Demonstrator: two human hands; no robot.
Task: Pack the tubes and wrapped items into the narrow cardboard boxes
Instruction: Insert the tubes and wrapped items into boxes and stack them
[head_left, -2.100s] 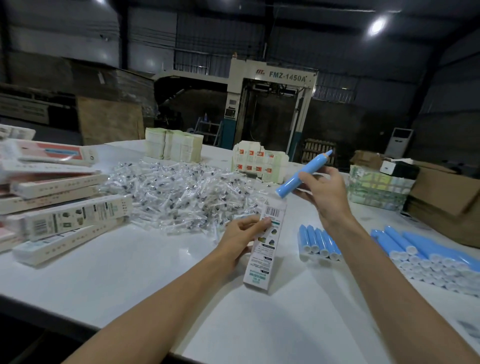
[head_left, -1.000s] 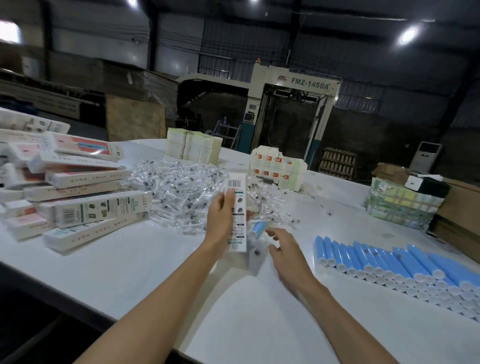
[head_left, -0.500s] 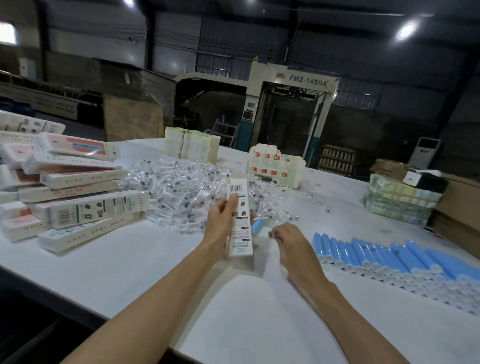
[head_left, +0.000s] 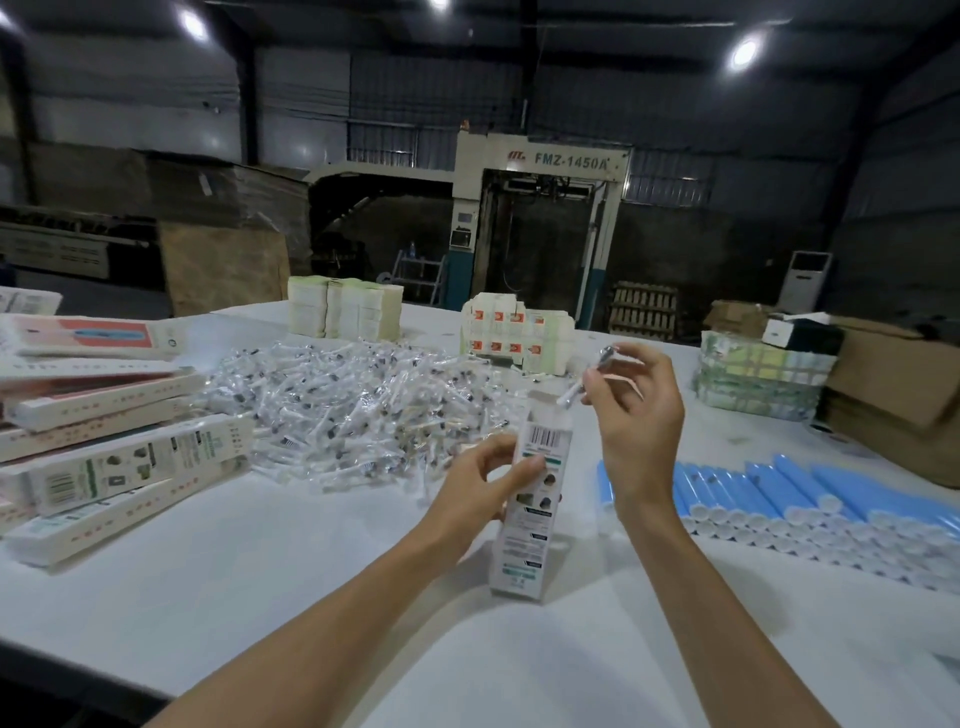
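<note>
A narrow white cardboard box (head_left: 530, 525) with a barcode stands upright on the white table (head_left: 260, 587), its top flap open. My left hand (head_left: 480, 488) grips the box at mid-height. Just above the open top, my right hand (head_left: 636, 410) pinches a small clear-wrapped item (head_left: 589, 382), its lower end at the box mouth. A large heap of wrapped items (head_left: 358, 415) lies behind the box. Rows of blue tubes (head_left: 810, 493) with white caps lie to the right.
Filled narrow boxes (head_left: 104, 431) are stacked at the left. Bundles of flat white cartons (head_left: 345, 306) and orange-marked cartons (head_left: 514, 332) stand at the back. A green-yellow bundle (head_left: 758, 379) and brown cardboard boxes (head_left: 898, 395) sit at the far right. A large machine stands behind the table.
The blue tube went into the box. My right hand then picked a wrapped item from the heap and raised it over the box's open top. My left hand keeps holding the box upright.
</note>
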